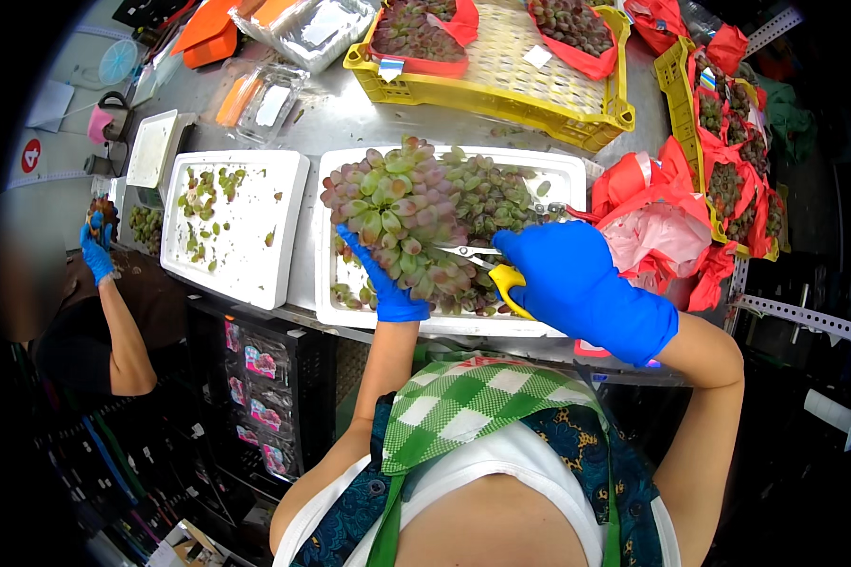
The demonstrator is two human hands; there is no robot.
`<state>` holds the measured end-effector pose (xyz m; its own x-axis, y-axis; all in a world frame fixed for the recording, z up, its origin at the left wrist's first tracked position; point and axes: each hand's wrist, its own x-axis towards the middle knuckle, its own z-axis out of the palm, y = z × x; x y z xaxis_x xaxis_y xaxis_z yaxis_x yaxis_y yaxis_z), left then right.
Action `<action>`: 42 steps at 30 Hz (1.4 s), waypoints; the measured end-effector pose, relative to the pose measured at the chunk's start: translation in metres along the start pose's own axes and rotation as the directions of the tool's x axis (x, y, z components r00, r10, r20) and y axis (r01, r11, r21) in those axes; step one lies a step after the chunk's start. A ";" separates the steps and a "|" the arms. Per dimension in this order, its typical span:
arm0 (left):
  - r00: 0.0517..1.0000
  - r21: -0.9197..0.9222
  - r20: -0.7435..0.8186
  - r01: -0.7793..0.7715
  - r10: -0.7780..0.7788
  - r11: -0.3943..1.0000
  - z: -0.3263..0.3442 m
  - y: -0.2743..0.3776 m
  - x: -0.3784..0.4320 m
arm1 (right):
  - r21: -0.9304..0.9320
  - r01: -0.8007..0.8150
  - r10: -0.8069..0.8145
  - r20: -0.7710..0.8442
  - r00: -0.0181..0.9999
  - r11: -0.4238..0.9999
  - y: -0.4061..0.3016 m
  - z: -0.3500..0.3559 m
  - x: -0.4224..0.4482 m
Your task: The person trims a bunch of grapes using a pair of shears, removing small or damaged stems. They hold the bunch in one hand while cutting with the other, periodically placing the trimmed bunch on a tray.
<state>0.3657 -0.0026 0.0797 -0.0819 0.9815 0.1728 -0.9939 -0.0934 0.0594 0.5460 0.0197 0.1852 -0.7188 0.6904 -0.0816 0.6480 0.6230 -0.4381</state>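
My left hand [397,296], in a blue glove, supports a large bunch of green and pinkish grapes [397,202] from below and the left side. In my gloved right hand [574,273] is a pair of yellow-handled scissors [508,283], its blades slightly apart against the right side of the bunch. Under the bunch, more grapes [493,191] lie in a white foam tray [560,164], with loose berries near its lower left. A red-handled metal cutting tool [574,211] rests by the tray's right rim, partly hidden behind my right hand.
Another foam tray [248,273] holds loose grapes. Yellow crates [482,101] of grapes stand behind and at right, near crumpled red bags [656,205]. Clear plastic boxes [273,103] and a scale [152,149] are at left. A co-worker's gloved hand [97,255] holds grapes.
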 end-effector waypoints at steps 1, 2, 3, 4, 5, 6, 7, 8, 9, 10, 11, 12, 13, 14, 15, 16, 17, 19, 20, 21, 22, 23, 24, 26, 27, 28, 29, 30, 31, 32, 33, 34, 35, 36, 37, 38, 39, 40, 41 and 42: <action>0.966 0.343 -0.245 0.009 0.080 0.939 0.016 -0.007 0.003 | -0.001 0.001 -0.001 0.006 1.000 1.000 0.001 0.001 0.001; 0.872 0.631 -0.431 0.107 0.233 0.768 0.024 -0.010 0.004 | -0.002 0.001 -0.001 0.012 1.000 1.000 0.003 0.002 0.001; 0.872 0.632 -0.431 0.107 0.233 0.768 0.023 -0.009 0.004 | -0.001 0.001 -0.001 0.011 1.000 1.000 0.003 0.003 0.002; 0.883 0.626 -0.414 0.099 0.222 0.774 0.019 -0.007 0.004 | -0.020 0.023 -0.024 -0.023 0.999 1.000 0.003 0.005 0.003; 0.893 0.619 -0.397 0.092 0.211 0.780 0.015 -0.006 0.003 | -0.039 0.044 -0.046 -0.057 0.997 0.998 0.002 0.007 0.003; 0.893 0.620 -0.398 0.092 0.211 0.779 0.013 -0.005 0.002 | -0.038 0.044 -0.046 -0.057 0.997 0.998 0.000 0.007 0.006; 0.880 0.585 -0.424 0.087 0.212 0.807 0.010 -0.004 0.000 | -0.084 0.009 -0.011 -0.022 1.000 0.996 -0.003 0.008 0.009; 0.867 0.548 -0.451 0.081 0.212 0.833 0.007 -0.004 -0.001 | -0.131 -0.024 0.026 0.012 1.000 0.991 -0.004 0.009 0.010; 0.868 0.548 -0.449 0.080 0.212 0.832 -0.001 -0.001 -0.003 | -0.132 -0.024 0.025 0.011 1.000 0.991 -0.003 0.010 0.010; 0.880 0.515 -0.427 0.048 0.208 0.856 -0.012 0.003 -0.005 | -0.128 -0.002 0.003 0.002 1.000 0.992 0.000 0.013 0.010; 0.891 0.481 -0.405 0.016 0.206 0.877 -0.019 0.005 -0.007 | -0.123 0.019 -0.020 -0.006 1.000 0.992 0.002 0.014 0.009; 0.891 0.481 -0.406 0.017 0.205 0.877 -0.020 0.005 -0.007 | -0.122 0.018 -0.019 -0.006 1.000 0.992 0.003 0.013 0.009; 0.890 0.494 -0.404 0.017 0.212 0.869 -0.021 0.005 -0.006 | -0.090 0.019 -0.017 0.018 1.000 0.996 0.004 0.013 0.008; 0.889 0.507 -0.402 0.016 0.220 0.862 -0.021 0.006 -0.006 | -0.057 0.019 -0.017 0.042 0.999 0.998 0.005 0.012 0.007; 0.889 0.508 -0.401 0.015 0.222 0.861 -0.021 0.006 -0.004 | -0.056 0.021 -0.018 0.042 0.999 0.998 0.007 0.012 0.004; 0.895 0.526 -0.383 0.008 0.229 0.850 -0.020 0.006 -0.003 | -0.007 0.017 -0.017 0.026 1.000 1.000 0.009 0.013 0.000; 0.901 0.544 -0.364 0.000 0.236 0.839 -0.018 0.007 -0.002 | 0.043 0.014 -0.014 0.010 1.000 0.999 0.011 0.013 -0.002; 0.898 0.608 -0.348 -0.002 0.269 0.794 -0.007 0.002 0.001 | 0.028 0.017 -0.016 -0.016 1.000 0.999 0.015 0.010 0.001; 0.895 0.669 -0.329 -0.004 0.302 0.743 -0.004 0.000 0.002 | 0.013 0.021 -0.020 -0.041 0.999 1.000 0.017 0.009 0.002; 0.895 0.671 -0.327 -0.006 0.304 0.742 -0.006 0.001 0.001 | 0.013 0.023 -0.023 -0.043 0.999 1.000 0.015 0.007 0.003; 0.896 0.677 -0.318 -0.015 0.311 0.736 -0.009 0.002 0.000 | -0.073 0.021 -0.025 -0.062 0.998 0.997 0.013 0.006 0.005; 0.897 0.683 -0.308 -0.024 0.318 0.730 -0.011 0.002 0.000 | -0.158 0.016 -0.029 -0.081 0.996 0.987 0.011 0.005 0.007; 0.897 0.683 -0.308 -0.023 0.317 0.730 -0.010 0.002 0.000 | -0.158 0.015 -0.028 -0.082 0.996 0.987 0.012 0.006 0.008; 0.910 0.561 -0.341 -0.006 0.238 0.828 -0.006 0.000 -0.001 | -0.327 0.029 -0.087 -0.163 0.983 0.945 0.014 0.008 0.010; 0.909 0.560 -0.342 -0.006 0.237 0.828 -0.003 -0.001 -0.001 | -0.327 0.029 -0.086 -0.162 0.983 0.945 0.014 0.008 0.012; 0.904 0.628 -0.348 0.026 0.251 0.777 0.001 -0.004 0.000 | -0.354 0.029 -0.093 -0.163 0.982 0.935 0.013 0.008 0.013; 0.898 0.691 -0.352 0.059 0.265 0.720 0.003 -0.005 0.001 | -0.380 0.030 -0.099 -0.164 0.981 0.925 0.013 0.009 0.014; 0.898 0.692 -0.351 0.057 0.265 0.720 0.001 -0.004 0.001 | -0.380 0.030 -0.100 -0.166 0.981 0.924 0.013 0.008 0.015; 0.987 0.316 -0.152 0.001 0.049 0.949 -0.002 -0.003 0.001 | -0.392 0.056 -0.140 -0.189 0.972 0.918 0.013 0.008 0.016; 1.000 0.096 -0.008 0.007 -0.006 0.995 -0.003 -0.002 0.001 | -0.403 0.080 -0.179 -0.213 0.961 0.911 0.013 0.007 0.018; 0.989 -0.120 0.137 0.080 -0.064 0.990 -0.005 -0.001 0.000 | -0.404 0.078 -0.177 -0.214 0.961 0.911 0.013 0.007 0.020; 0.998 -0.167 0.028 0.060 -0.056 0.984 -0.005 -0.001 -0.002 | -0.442 0.063 -0.160 -0.186 0.969 0.895 0.012 0.007 0.023; 0.995 -0.212 -0.081 0.035 -0.053 0.977 -0.005 -0.001 -0.004 | -0.479 0.049 -0.142 -0.160 0.977 0.876 0.011 0.006 0.024; 0.995 -0.211 -0.081 0.032 -0.050 0.977 -0.006 0.000 -0.005 | -0.479 0.051 -0.144 -0.159 0.977 0.876 0.011 0.004 0.025; 0.994 -0.186 -0.085 0.048 -0.065 0.981 -0.007 0.000 -0.007 | -0.462 0.088 -0.150 -0.098 0.984 0.882 0.010 0.000 0.026; 0.993 -0.160 -0.090 0.065 -0.080 0.985 -0.009 0.001 -0.008 | -0.444 0.124 -0.156 -0.036 0.987 0.887 0.009 -0.004 0.026; 0.993 -0.161 -0.088 0.066 -0.081 0.985 -0.010 0.001 -0.008 | -0.445 0.123 -0.155 -0.037 0.987 0.887 0.012 -0.009 0.027; 0.994 -0.165 -0.072 0.070 -0.083 0.984 -0.012 0.001 -0.007 | -0.307 0.144 -0.133 0.056 0.990 0.941 0.017 -0.015 0.029; 0.995 -0.169 -0.057 0.074 -0.085 0.983 -0.013 0.000 -0.007 | -0.161 0.148 -0.124 0.150 0.981 0.976 0.021 -0.021 0.029; 0.995 -0.168 -0.059 0.072 -0.083 0.983 -0.008 -0.001 -0.006 | -0.159 0.150 -0.126 0.151 0.980 0.976 0.022 -0.023 0.031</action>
<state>0.3667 -0.0072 0.0703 -0.0033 0.9940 0.1090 -0.9955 0.0070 -0.0943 0.5440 0.0635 0.1939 -0.8243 0.5429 -0.1606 0.5649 0.7695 -0.2979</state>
